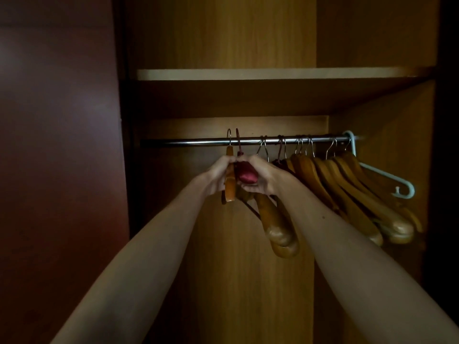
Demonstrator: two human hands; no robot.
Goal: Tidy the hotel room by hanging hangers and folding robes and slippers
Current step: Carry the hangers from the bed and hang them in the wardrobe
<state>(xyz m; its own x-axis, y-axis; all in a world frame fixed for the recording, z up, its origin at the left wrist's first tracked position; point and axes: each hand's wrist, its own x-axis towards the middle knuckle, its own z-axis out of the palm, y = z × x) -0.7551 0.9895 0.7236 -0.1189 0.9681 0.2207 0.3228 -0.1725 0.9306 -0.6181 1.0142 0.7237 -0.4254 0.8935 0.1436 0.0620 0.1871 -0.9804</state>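
Hanging hangers: a person's left hand [218, 176] grips a wooden hanger [230, 180] hooked on the wardrobe rail [188, 142], while the right hand [258, 178] curls around a red padded hanger [246, 173] beside it. Next, likely releasing both and squaring them up.

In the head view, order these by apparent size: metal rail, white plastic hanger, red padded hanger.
1. metal rail
2. white plastic hanger
3. red padded hanger, partly hidden by both hands, so it looks smallest.
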